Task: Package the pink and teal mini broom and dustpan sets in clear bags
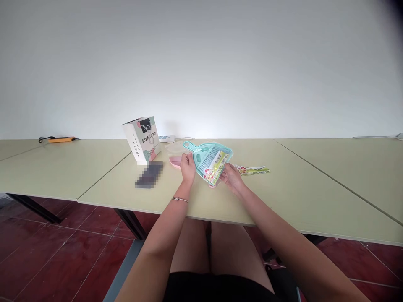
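Left hand [188,168] grips the turquoise dustpan [199,157] nearer its handle [192,147], right hand [232,178] its wide end; the long axis runs obliquely (handle far-left).

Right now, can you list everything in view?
Dustpan: 1, teal, centre
Brush: 1, teal, against dustpan
Label: 1, multicoloured, over brush
Pink item: 1, left of dustpan
Plastic: 1, clear, behind pink item
Cards: several, multicoloured, right of dustpan
Bag: 1, mostly white, left
Blurred item: 1, dark, before bag
White block: 1, right of bag
Orange item: 1, far left
Tabletops: several, pale green, midway
Wall: 1, pale, behind
Floor: 1, red, below
Seat: 1, grey, lower left
Bracelet: 1, silvery, left wrist
Legs: 2, bare, below
Left hand: 1, dustpan's left edge
Right hand: 1, dustpan's right edge
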A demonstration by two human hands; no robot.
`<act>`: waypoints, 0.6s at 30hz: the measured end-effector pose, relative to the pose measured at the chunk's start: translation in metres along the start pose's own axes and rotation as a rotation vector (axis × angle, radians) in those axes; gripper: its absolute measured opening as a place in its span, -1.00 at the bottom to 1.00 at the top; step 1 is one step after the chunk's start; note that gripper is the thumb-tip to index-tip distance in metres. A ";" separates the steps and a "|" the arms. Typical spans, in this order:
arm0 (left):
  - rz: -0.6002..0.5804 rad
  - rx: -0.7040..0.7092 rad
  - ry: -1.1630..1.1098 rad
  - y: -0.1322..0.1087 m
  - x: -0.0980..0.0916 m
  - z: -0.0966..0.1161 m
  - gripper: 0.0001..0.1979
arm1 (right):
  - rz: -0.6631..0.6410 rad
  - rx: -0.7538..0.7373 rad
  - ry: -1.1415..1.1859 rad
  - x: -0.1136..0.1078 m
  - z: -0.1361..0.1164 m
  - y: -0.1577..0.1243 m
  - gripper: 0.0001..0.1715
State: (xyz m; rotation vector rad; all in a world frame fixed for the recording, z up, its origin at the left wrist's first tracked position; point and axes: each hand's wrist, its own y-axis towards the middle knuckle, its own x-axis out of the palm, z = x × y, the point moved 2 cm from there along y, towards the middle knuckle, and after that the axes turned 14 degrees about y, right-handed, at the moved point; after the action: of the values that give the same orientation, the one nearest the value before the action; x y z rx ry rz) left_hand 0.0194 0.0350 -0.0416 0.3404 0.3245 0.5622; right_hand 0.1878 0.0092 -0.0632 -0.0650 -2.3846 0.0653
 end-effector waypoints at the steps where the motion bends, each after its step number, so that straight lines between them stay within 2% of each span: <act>1: 0.021 0.079 0.078 -0.001 -0.001 0.005 -0.67 | 0.013 0.009 0.019 0.000 -0.002 -0.001 -0.83; 2: 0.035 0.152 0.162 -0.001 -0.001 0.011 -0.65 | 0.019 0.026 0.046 0.000 -0.004 -0.002 -0.79; 4: 0.055 0.256 0.291 0.000 0.000 0.021 -0.61 | 0.007 0.091 0.169 0.000 -0.009 -0.004 -0.60; 6: 0.093 0.318 0.320 0.004 0.004 0.030 -0.57 | -0.022 0.153 0.306 0.001 -0.011 -0.007 -0.43; 7: 0.115 0.317 0.291 0.006 0.006 0.033 -0.55 | -0.032 0.168 0.354 0.002 -0.011 -0.008 -0.44; 9: 0.129 0.255 0.188 0.011 0.013 0.037 -0.51 | -0.022 0.161 0.387 0.002 -0.009 -0.007 -0.63; 12: 0.041 0.194 0.059 0.016 0.024 0.041 -0.49 | 0.063 0.131 0.384 -0.003 -0.004 -0.002 -0.91; 15: -0.070 0.249 -0.017 0.019 0.029 0.049 -0.50 | 0.139 0.098 0.371 -0.009 -0.002 0.004 -0.89; 18: -0.154 0.292 -0.083 0.020 0.025 0.056 -0.54 | 0.152 0.082 0.358 -0.014 -0.003 0.006 -0.87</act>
State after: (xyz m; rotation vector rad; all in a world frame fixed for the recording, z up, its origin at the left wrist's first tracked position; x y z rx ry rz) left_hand 0.0524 0.0524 0.0115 0.6139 0.3498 0.3478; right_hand 0.2006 0.0147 -0.0709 -0.2023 -2.0141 0.2058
